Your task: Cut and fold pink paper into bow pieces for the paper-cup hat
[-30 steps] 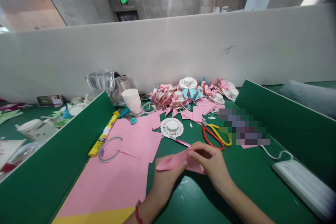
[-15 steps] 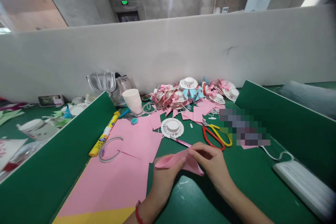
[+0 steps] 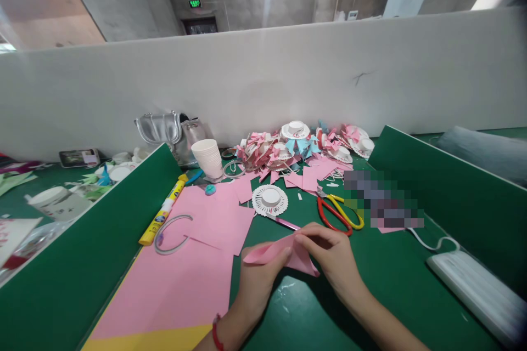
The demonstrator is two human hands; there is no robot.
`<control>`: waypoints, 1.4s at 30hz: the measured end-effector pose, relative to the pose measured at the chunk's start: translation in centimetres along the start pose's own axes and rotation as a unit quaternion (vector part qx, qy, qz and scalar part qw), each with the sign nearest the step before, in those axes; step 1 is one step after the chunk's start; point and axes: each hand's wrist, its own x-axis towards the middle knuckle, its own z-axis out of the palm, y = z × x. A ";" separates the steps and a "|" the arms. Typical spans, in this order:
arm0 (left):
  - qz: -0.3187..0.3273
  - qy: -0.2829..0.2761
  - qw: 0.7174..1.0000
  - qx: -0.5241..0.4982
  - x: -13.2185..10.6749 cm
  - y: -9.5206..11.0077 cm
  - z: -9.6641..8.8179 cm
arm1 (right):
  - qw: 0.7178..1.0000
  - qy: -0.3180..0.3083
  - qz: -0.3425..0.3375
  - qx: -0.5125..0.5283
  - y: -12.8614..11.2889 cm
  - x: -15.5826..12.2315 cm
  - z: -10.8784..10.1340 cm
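Observation:
Both hands hold one small piece of pink paper [image 3: 284,252] just above the green table [image 3: 370,296]. My left hand [image 3: 259,277] pinches its left part with thumb and fingers closed. My right hand [image 3: 333,255] pinches the top fold at the middle, fingers curled. The paper is bent into a folded, pointed shape. Just beyond the hands lie a pink-handled tool [image 3: 284,223], red scissors [image 3: 329,216] and yellow scissors [image 3: 348,214].
Large pink sheets [image 3: 185,279] lie at left with a glue stick [image 3: 162,213] and a clear ring [image 3: 173,235]. A cut paper cup [image 3: 270,199], stacked cups [image 3: 208,158], finished paper flowers [image 3: 300,145], a silver bag [image 3: 162,127] and green dividers [image 3: 448,186] surround the work spot.
The paper's right corner has dropped and folded in slightly; both hands stay in almost the same place.

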 end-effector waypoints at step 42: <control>0.031 -0.048 0.997 -0.058 -1.0 2.2 -0.2 | 0.996 -0.029 -0.076 -0.039 -0.9 -0.3 -0.4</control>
